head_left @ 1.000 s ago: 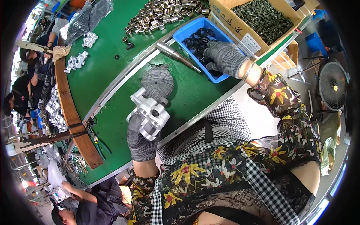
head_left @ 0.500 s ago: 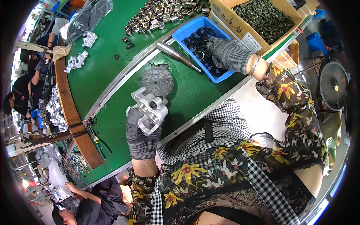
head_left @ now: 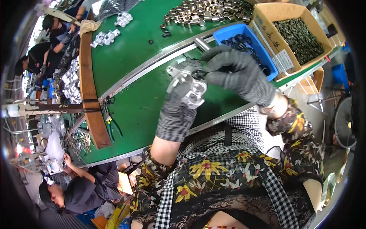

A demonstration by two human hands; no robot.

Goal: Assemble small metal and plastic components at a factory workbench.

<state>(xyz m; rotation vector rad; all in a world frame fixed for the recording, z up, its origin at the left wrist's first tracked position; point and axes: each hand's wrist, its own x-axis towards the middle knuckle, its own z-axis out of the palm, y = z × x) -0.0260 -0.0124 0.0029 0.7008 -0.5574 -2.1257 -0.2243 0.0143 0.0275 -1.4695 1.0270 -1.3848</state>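
My left hand [head_left: 173, 116], in a grey knit glove, is closed around a silver metal casting [head_left: 197, 91] with round bores, held above the green bench. My gloved right hand [head_left: 242, 72] reaches in from the right, thumb and fingers pinched at the casting's upper end. A small black ring [head_left: 198, 74] shows at its fingertips, against the casting; whether it is seated in a bore I cannot tell. Behind them lies a round grey pad [head_left: 189, 63], mostly covered. A steel rod-shaped tool [head_left: 202, 44] is partly hidden by my right hand. Black rings [head_left: 241, 41] fill the blue bin [head_left: 263, 51].
Metal bushings [head_left: 206, 13] are heaped at the back. A cardboard box [head_left: 265, 36] of small dark parts stands at right. Two castings [head_left: 105, 38], a wooden beam [head_left: 86, 76] and pliers [head_left: 114, 128] are at left. Co-workers [head_left: 91, 187] sit beyond; a fan [head_left: 346, 124] stands right.
My right hand has left the blue bin and come to the casting with a small black ring. My left hand still holds the casting. The whole view has shifted.
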